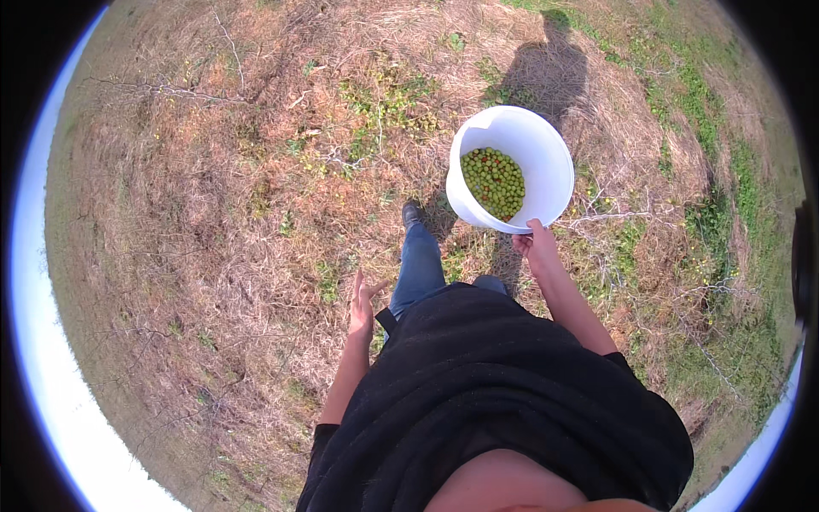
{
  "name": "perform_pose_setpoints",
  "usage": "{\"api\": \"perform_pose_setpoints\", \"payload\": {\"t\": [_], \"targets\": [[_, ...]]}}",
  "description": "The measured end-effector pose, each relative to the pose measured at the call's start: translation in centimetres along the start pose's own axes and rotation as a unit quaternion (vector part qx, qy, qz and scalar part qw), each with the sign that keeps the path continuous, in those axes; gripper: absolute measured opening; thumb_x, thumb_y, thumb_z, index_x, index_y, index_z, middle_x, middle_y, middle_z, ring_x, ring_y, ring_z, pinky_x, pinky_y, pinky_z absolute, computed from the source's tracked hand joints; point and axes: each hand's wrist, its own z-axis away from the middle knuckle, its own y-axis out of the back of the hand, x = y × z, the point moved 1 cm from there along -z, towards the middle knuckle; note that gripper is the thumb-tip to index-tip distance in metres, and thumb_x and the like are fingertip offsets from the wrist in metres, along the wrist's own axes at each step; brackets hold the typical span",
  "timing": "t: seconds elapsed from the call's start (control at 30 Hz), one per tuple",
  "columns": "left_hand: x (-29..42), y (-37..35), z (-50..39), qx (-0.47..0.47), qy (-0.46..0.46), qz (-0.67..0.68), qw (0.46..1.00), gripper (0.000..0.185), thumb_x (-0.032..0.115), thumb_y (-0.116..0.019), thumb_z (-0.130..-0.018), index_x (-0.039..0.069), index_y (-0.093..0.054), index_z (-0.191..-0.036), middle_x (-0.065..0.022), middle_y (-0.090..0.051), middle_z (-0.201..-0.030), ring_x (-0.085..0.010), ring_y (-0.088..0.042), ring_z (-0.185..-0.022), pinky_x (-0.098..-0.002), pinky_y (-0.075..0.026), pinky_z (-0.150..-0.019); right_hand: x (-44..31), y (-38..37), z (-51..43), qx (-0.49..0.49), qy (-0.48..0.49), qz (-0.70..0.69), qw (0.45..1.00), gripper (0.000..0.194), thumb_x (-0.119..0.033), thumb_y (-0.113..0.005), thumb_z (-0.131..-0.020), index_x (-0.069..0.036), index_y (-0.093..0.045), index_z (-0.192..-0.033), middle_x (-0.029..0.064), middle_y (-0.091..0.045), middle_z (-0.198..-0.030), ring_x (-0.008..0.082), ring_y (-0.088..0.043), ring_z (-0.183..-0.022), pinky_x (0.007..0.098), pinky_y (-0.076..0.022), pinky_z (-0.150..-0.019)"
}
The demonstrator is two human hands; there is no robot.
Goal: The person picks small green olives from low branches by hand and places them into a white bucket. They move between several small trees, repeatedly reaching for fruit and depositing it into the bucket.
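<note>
My right hand (533, 243) grips the near rim of a white plastic bucket (550, 160), its thumb over the edge and its fingers curled outside. Inside, small round green fruits (494, 182), a few of them reddish, lie in a heap against the left side of the tilted bucket. At my left side, my left hand (363, 304) hangs with its fingers apart and nothing in it. Below the bucket, a leg in blue jeans (419, 262) with a dark shoe (411, 214) is on the grass.
Dry flattened grass (243, 288) covers the ground all round. Bare thin branches (614, 216) lie to the right of the bucket, and another branch (185, 93) is at the upper left. Low green plants (387, 102) grow ahead, with more along the right.
</note>
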Motion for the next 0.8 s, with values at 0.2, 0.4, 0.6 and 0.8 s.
{"api": "perform_pose_setpoints", "payload": {"t": [0.2, 0.4, 0.6, 0.8], "targets": [[1.7, 10.3, -10.1, 0.101, 0.098, 0.024, 0.990, 0.046, 0.033, -0.029, -0.093, 0.008, -0.057, -0.120, -0.0084, -0.061, -0.113, -0.0206, -0.040, -0.123, -0.0337, -0.025, -0.105, -8.0, -6.3, -6.2, 0.066, 0.020, -0.169, 0.983, 0.028, -0.019, -0.053, -0.083, 0.006, -0.049, -0.096, 0.0145, -0.057, -0.081, 0.0196, -0.058, -0.068, 0.0276, -0.0532, -0.059], [2.9, 11.8, -18.0, 0.115, 0.114, -0.059, 0.985, 0.055, 0.026, -0.029, -0.092, 0.014, -0.016, -0.144, -0.0116, -0.048, -0.131, -0.0275, -0.042, -0.121, -0.0324, -0.028, -0.101, -16.0, -8.0, -7.8, 0.083, 0.096, -0.249, 0.960, 0.025, -0.017, -0.054, -0.084, 0.005, -0.048, -0.095, 0.0125, -0.057, -0.085, 0.0195, -0.058, -0.071, 0.0275, -0.0537, -0.062], [10.7, 7.1, -29.9, 0.034, -0.060, -0.080, 0.994, 0.046, 0.023, -0.024, -0.094, 0.018, -0.032, -0.140, -0.0103, -0.010, -0.150, -0.0335, -0.023, -0.133, -0.0401, -0.019, -0.108, -21.8, -7.2, -13.9, 0.144, 0.118, -0.313, 0.931, 0.026, -0.017, -0.053, -0.085, 0.006, -0.046, -0.095, 0.0142, -0.054, -0.083, 0.0205, -0.057, -0.071, 0.0277, -0.0540, -0.061], [18.9, 0.2, -42.8, -0.080, -0.031, -0.192, 0.978, 0.046, 0.024, -0.024, -0.094, 0.017, -0.031, -0.140, -0.0106, -0.011, -0.149, -0.0341, -0.023, -0.132, -0.0405, -0.020, -0.108, -28.2, -7.1, -25.6, 0.181, 0.092, -0.389, 0.899, 0.031, -0.022, -0.049, -0.088, 0.001, -0.042, -0.108, 0.0119, -0.054, -0.086, 0.0186, -0.058, -0.067, 0.0271, -0.0539, -0.055]]}}
